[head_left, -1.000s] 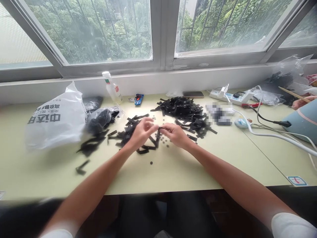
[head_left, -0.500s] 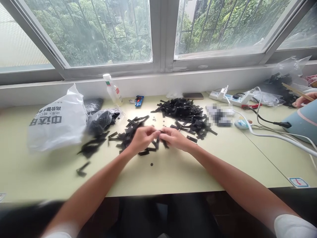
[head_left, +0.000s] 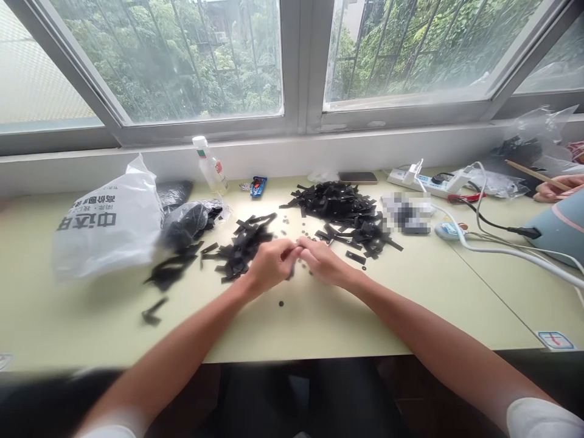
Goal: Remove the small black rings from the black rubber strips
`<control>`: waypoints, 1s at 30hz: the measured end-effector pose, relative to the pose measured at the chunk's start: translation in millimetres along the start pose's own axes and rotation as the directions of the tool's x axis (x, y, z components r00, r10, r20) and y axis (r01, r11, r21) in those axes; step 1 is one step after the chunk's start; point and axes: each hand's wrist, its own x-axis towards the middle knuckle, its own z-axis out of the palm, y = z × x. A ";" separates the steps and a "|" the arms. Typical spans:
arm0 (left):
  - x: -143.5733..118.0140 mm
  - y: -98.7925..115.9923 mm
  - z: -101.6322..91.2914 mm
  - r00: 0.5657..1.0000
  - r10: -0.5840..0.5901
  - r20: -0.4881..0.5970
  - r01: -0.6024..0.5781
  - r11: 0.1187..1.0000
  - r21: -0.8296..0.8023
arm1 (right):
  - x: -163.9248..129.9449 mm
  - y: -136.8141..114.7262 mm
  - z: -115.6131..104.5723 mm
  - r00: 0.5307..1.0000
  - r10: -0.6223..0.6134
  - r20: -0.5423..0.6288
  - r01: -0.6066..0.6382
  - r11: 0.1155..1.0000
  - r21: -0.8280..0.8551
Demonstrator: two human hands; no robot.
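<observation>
The farther strip heap (head_left: 335, 202) lies right of the bottle (head_left: 212, 170).

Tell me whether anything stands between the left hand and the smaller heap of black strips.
Nothing visible does. The left hand is at the right-hand edge of the smaller heap of black strips; whether they touch, I cannot tell.

From my head, the camera looks forward and down across the counter (head_left: 337, 328), wide enough to catch both my forearms (head_left: 182, 331) rising from the lower corners. My fingers (head_left: 310, 250) sit mid-view, small and well off from the lens; beyond them, grey-framed windows (head_left: 201, 61) fill the top, facing me.
</observation>
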 end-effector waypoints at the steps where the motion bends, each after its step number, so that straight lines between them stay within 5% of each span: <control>1: -0.3 -0.9 1.5 1.000 0.005 -0.003 -0.004 1.000 0.016 | 0.8 1.7 1.3 1.000 -0.001 0.001 0.001 1.000 -0.024; 8: 4.3 -1.6 1.7 0.999 -0.030 0.032 0.031 0.999 -0.027 | 2.8 10.6 1.4 1.000 -0.023 0.005 0.023 0.994 -0.111; 16: 10.2 -13.0 -7.3 0.980 -0.200 0.023 0.201 0.968 -0.150 | 8.4 11.1 -5.8 0.992 -0.082 -0.098 0.069 0.988 -0.135; 23: 10.9 -34.7 -4.8 0.988 -0.154 -0.012 0.154 0.988 -0.020 | 10.1 23.7 -17.4 0.975 -0.182 -0.128 0.150 0.963 -0.223; 30: 11.3 -33.1 -6.1 0.991 -0.131 -0.016 0.131 0.991 0.015 | 11.6 32.8 -20.6 0.947 -0.265 -0.182 0.205 0.934 -0.292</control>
